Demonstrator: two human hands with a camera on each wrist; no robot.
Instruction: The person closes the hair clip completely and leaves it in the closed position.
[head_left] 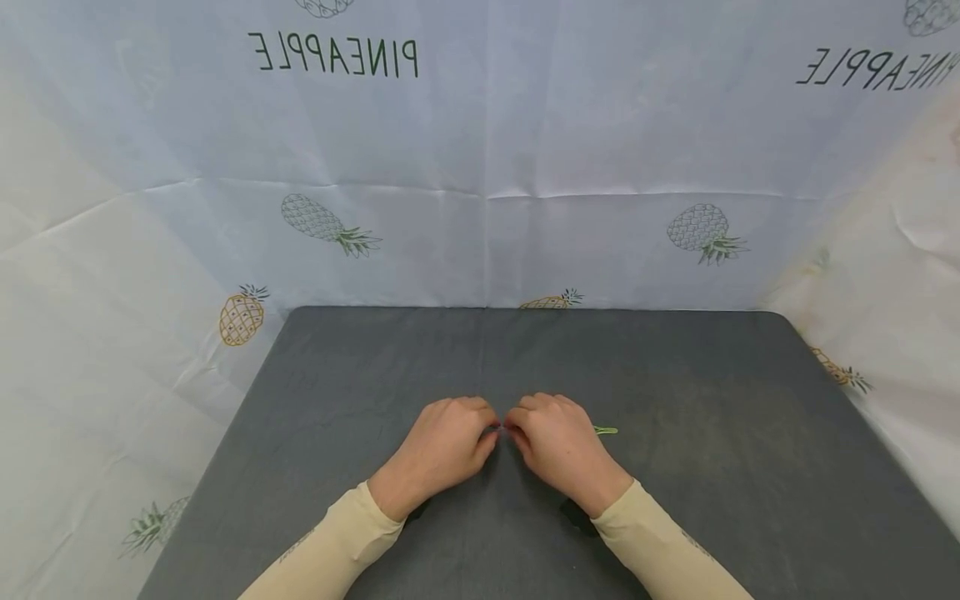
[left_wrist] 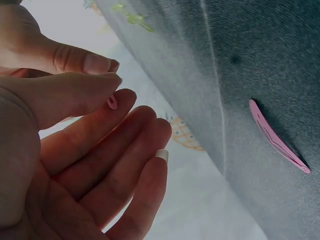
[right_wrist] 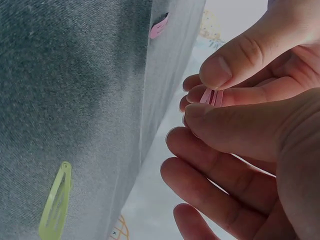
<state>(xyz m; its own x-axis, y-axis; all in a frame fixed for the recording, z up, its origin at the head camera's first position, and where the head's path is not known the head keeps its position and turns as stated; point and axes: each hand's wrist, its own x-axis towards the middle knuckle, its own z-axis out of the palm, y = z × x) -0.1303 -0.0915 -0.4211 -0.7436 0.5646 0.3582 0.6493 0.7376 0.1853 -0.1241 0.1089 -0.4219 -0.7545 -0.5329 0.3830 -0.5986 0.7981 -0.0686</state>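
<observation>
My left hand [head_left: 447,439] and right hand [head_left: 561,442] meet over the middle of the table, thumb tips close together. Between them they pinch a small pink snap hair clip [right_wrist: 212,98], each with thumb and forefinger. Its slotted body shows between the thumbs in the right wrist view; in the left wrist view only a rounded pink end pokes out by the left thumb. A second pink hair clip [left_wrist: 278,141] lies on the table near my left hand. Beside my right hand lies a yellow-green hair clip [right_wrist: 56,204], partly hidden by that hand in the head view.
The dark grey table [head_left: 675,375] has rounded far corners. A pale cloth [head_left: 600,125] printed with pineapples hangs behind it and along both sides.
</observation>
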